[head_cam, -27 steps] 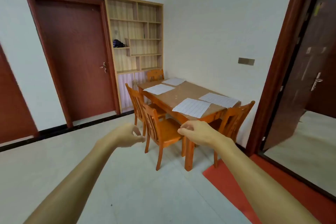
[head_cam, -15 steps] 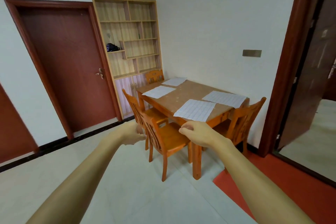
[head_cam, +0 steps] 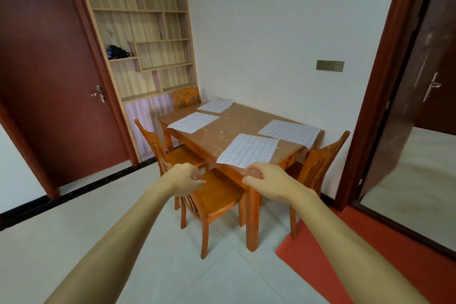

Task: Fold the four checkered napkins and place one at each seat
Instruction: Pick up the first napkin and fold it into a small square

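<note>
Indoors, wooden table (head_cam: 229, 131), four checkered napkins (head_cam: 249, 150) flat, left hand (head_cam: 185, 180) and right hand (head_cam: 266, 182) curled, empty.

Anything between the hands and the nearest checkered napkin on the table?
Nothing visible. The nearest white checkered napkin lies flat at the near corner of the brown wooden table, just beyond the right hand. The orange wooden chair sits below the left hand, probably too low to block a reach.
</note>
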Action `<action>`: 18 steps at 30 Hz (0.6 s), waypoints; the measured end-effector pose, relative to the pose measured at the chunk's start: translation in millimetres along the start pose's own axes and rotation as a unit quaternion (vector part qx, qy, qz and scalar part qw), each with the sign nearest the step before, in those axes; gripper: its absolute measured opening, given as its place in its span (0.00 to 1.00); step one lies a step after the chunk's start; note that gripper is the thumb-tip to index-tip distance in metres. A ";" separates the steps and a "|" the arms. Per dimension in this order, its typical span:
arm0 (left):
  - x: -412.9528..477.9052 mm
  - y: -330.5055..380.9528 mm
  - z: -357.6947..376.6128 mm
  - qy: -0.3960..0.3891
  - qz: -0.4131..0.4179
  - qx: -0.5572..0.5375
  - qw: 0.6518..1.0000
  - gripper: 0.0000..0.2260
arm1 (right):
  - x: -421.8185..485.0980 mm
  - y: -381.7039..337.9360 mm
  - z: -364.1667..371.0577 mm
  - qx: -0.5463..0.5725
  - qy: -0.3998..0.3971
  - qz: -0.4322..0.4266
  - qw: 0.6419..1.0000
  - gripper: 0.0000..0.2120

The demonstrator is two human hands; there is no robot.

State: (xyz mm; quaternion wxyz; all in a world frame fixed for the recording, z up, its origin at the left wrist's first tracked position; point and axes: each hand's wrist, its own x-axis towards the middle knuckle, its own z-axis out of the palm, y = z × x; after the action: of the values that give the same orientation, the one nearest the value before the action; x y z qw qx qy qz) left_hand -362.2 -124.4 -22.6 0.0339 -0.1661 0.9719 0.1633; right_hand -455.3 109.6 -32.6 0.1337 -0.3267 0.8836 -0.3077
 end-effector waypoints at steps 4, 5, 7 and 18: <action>63.7 -20.9 1.8 -0.001 0.027 0.003 1.000 0.14 | 52.3 7.6 3.0 -0.013 0.017 0.027 0.999 0.28; 79.9 -28.9 -0.5 -0.002 0.033 0.007 0.999 0.14 | 67.8 8.2 3.8 -0.017 0.021 0.034 0.999 0.29; 112.2 -46.9 -11.0 -0.005 0.051 0.014 0.999 0.13 | 101.4 7.2 6.4 -0.029 0.033 0.040 0.998 0.28; 279.0 -124.6 -74.9 -0.019 0.094 0.006 0.995 0.12 | 280.1 -20.7 11.2 -0.061 0.064 0.076 0.993 0.22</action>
State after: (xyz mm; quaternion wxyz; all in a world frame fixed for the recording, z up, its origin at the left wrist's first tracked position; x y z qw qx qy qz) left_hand -584.4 -347.1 -23.5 0.0376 -0.0711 0.9833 0.1633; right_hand -650.4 -92.6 -38.0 0.0798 -0.2460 0.9296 -0.2628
